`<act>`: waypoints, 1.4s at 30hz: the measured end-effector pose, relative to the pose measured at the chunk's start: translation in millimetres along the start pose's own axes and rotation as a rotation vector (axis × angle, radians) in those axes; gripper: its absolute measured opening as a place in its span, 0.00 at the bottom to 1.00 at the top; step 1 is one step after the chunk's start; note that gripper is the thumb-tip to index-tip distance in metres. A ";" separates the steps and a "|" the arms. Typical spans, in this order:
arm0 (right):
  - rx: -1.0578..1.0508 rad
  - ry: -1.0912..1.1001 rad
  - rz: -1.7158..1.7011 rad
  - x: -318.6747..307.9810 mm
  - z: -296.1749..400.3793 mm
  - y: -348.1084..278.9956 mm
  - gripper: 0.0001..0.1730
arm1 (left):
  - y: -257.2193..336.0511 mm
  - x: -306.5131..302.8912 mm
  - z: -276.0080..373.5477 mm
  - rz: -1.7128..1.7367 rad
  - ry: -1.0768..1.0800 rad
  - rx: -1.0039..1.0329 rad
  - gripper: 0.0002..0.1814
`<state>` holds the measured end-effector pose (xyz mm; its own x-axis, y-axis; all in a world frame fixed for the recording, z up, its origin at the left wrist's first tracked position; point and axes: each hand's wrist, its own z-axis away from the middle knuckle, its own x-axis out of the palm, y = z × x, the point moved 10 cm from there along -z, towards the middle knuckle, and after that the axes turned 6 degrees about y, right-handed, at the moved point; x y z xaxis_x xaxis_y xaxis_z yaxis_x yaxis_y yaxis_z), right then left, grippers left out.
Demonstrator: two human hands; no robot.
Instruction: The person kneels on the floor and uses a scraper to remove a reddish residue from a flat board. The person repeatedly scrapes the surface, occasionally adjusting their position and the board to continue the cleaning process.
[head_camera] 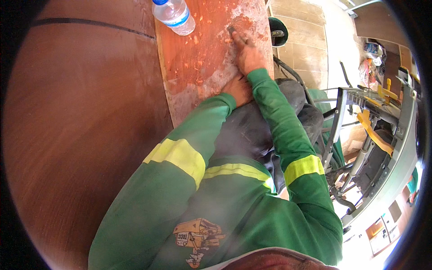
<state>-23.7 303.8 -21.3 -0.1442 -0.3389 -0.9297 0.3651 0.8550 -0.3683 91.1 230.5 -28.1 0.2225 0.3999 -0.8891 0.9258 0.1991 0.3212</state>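
My right hand (pixel 251 57) reaches over a reddish wooden bench board (pixel 192 64), index finger extended to its scuffed, pale-smeared surface. Something small and dark (pixel 231 29) shows at that fingertip; whether it is a held piece or the fingertip itself is unclear. My left hand (pixel 239 90) rests at the board's near end, beside my right wrist and above my knee. Its fingers are mostly hidden. Farther along the board, at its left side, stands a clear plastic water bottle (pixel 177 18) with a blue cap and a label bearing writing.
A large brown wood-grain panel (pixel 84 84) fills the left side. Right of the board is a dark round container (pixel 278 32) with something inside. A metal-framed machine stand (pixel 368 135) with yellow parts rises at right, over a pale tiled floor (pixel 303 44).
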 end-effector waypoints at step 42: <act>0.194 -0.119 -0.077 -13.1 -22.2 4.3 0.37 | -7.0 5.2 -7.1 0.121 -0.298 -0.071 0.25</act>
<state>-40.6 320.6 -10.7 -0.0736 -0.4538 -0.8881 0.5289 0.7372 -0.4205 83.6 237.5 -32.6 0.4184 0.1471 -0.8963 0.8662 0.2322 0.4425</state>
